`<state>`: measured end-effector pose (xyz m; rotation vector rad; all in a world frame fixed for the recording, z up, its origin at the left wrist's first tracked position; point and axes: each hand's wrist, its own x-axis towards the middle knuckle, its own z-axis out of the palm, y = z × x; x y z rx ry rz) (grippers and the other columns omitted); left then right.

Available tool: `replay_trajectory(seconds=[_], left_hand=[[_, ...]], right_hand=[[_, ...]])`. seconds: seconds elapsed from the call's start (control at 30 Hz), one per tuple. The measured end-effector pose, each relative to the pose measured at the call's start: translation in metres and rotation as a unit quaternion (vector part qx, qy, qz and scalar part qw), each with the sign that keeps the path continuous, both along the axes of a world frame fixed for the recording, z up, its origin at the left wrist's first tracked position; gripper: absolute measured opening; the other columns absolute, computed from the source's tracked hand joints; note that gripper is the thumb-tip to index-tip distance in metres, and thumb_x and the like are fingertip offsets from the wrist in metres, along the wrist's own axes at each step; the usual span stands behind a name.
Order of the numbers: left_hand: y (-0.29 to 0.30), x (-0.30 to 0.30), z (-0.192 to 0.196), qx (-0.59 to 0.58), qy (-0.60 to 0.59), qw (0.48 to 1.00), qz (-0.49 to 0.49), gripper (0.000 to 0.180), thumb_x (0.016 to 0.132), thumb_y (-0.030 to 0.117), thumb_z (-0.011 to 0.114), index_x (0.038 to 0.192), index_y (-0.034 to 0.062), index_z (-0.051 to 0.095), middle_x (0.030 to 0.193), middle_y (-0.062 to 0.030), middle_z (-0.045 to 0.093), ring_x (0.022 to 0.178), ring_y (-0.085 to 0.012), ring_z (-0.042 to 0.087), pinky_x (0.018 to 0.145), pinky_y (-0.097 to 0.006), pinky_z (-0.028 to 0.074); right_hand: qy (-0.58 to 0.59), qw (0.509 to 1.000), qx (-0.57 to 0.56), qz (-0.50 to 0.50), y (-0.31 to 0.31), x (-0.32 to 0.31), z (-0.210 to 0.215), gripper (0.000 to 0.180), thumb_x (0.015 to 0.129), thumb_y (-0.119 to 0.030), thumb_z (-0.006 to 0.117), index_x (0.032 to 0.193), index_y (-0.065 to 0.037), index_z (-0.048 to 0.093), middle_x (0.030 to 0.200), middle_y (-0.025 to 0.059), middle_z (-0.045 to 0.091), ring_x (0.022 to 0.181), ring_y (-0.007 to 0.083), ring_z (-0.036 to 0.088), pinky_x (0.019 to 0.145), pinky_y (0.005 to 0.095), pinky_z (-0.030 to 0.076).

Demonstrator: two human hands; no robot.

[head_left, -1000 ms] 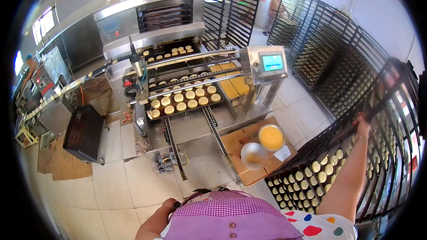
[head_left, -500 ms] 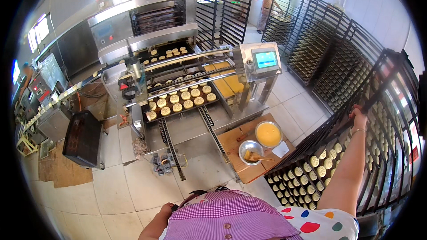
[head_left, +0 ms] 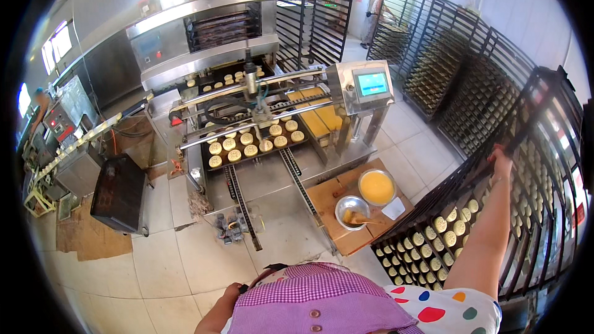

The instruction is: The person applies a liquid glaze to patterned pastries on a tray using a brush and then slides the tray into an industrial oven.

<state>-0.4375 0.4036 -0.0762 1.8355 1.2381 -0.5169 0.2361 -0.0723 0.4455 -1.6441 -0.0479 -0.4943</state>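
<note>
My right hand [head_left: 500,159] is stretched out to the right, its fingers wrapped round a post of the dark metal tray rack [head_left: 470,176]. Round pale pastries [head_left: 440,224] sit in rows on that rack's trays. Low at my left side, my left hand [head_left: 231,292] is closed beside the purple checked apron [head_left: 309,291], next to a small dark thing I cannot make out. Ahead, a metal machine holds a tray of round pastries [head_left: 250,150] with dark marks on top. Its moving head [head_left: 260,114] stands over the tray.
A wooden board [head_left: 322,195] carries a bowl of yellow liquid [head_left: 377,187] and a metal bowl [head_left: 351,212] with a brush in it. Two rails [head_left: 244,210] jut toward me. A dark wheeled box [head_left: 117,195] stands left; more racks [head_left: 442,55] and a person [head_left: 372,18] are behind.
The machine's head has slid right along its bars, from the left end to above the pastries. The person at the back has shifted posture. Both my hands have stayed in place.
</note>
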Motion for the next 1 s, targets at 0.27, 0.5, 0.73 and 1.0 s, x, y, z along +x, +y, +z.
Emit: replay_trajectory(seconds=[0.27, 0.5, 0.73, 1.0], left_hand=[[-0.003, 0.027, 0.051, 0.031, 0.007, 0.996, -0.083, 0.021, 0.076, 0.022, 0.054, 0.086, 0.0064, 0.066, 0.088, -0.0197, 0.064, 0.086, -0.032, 0.062, 0.074, -0.037, 0.048], [0.013, 0.052, 0.026, 0.044, -0.092, 0.967, -0.235, 0.025, 0.072, 0.029, 0.058, 0.082, 0.0079, 0.067, 0.088, -0.0171, 0.065, 0.085, -0.0306, 0.063, 0.074, -0.036, 0.048], [0.021, 0.041, -0.031, 0.031, -0.047, 0.979, -0.196, 0.032, 0.073, 0.033, 0.057, 0.087, 0.0077, 0.068, 0.087, -0.0165, 0.066, 0.085, -0.0302, 0.063, 0.076, -0.035, 0.048], [0.027, 0.024, -0.045, 0.002, -0.043, 0.991, -0.126, 0.031, 0.073, 0.032, 0.056, 0.089, 0.0087, 0.068, 0.089, -0.0167, 0.065, 0.085, -0.029, 0.063, 0.075, -0.036, 0.048]], right_hand=[[0.014, 1.0, -0.006, 0.005, -0.009, 0.001, 0.001, 0.021, 0.073, -0.002, 0.049, 0.091, 0.001, 0.059, 0.06, 0.0023, 0.049, 0.049, 0.0135, 0.046, 0.052, 0.0278, 0.043], [0.024, 1.0, -0.019, -0.006, -0.012, 0.001, 0.003, 0.024, 0.07, -0.005, 0.05, 0.092, 0.0, 0.058, 0.06, 0.003, 0.05, 0.049, 0.0145, 0.049, 0.051, 0.0275, 0.043], [0.01, 1.0, -0.012, 0.017, -0.014, 0.006, -0.003, 0.023, 0.07, -0.004, 0.05, 0.091, 0.0, 0.058, 0.061, 0.0037, 0.051, 0.048, 0.0141, 0.049, 0.052, 0.0273, 0.043], [0.021, 1.0, -0.017, -0.013, -0.012, 0.003, 0.0, 0.026, 0.068, -0.005, 0.051, 0.092, 0.0, 0.06, 0.059, 0.0035, 0.052, 0.051, 0.0149, 0.051, 0.055, 0.0277, 0.042]])
